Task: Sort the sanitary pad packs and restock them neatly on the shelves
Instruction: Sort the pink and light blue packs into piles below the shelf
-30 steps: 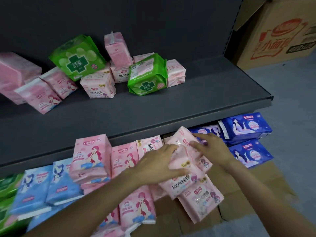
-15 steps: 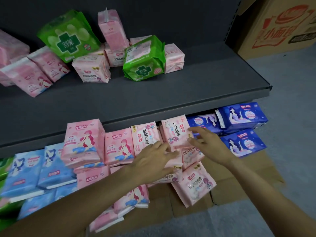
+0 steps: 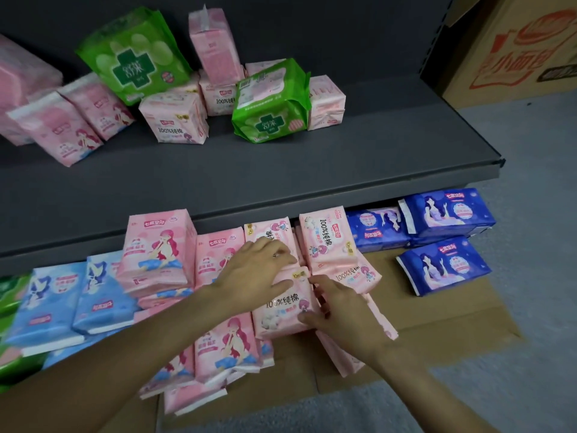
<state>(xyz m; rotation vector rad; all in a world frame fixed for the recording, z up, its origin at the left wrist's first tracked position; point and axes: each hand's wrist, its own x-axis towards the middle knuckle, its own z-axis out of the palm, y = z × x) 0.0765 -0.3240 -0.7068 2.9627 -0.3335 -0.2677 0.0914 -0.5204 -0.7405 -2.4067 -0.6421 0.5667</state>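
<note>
1. Dark grey shelving fills the view: an upper shelf (image 3: 281, 170) and, below its front edge, a bottom level lined with flattened cardboard (image 3: 437, 314).
2. A printed carton (image 3: 515, 48) stands at the upper right, beside the shelf end.
3. Upper shelf stock is unsorted: two green packs (image 3: 134, 54) lie tilted among loose pink packs (image 3: 175, 120).
4. Bottom level runs by colour, left to right: light blue packs (image 3: 59, 295), pink packs with a figure print (image 3: 156, 248), pink cotton packs (image 3: 327, 242), dark blue packs (image 3: 449, 214).
5. Left hand (image 3: 253, 273) lies with fingers spread flat over the top of a cotton pack (image 3: 284, 307); it presses rather than grasps.
6. Right hand (image 3: 340, 310) holds the same pack at its right edge, fingers curled against the side.
7. Step in hand, as judged: seating this pack in the cotton group, in front of the upright packs.
8. The next move calls for squaring its edges with its neighbours; several cotton packs beside it lie askew, and the upper shelf remains to be sorted.
</note>
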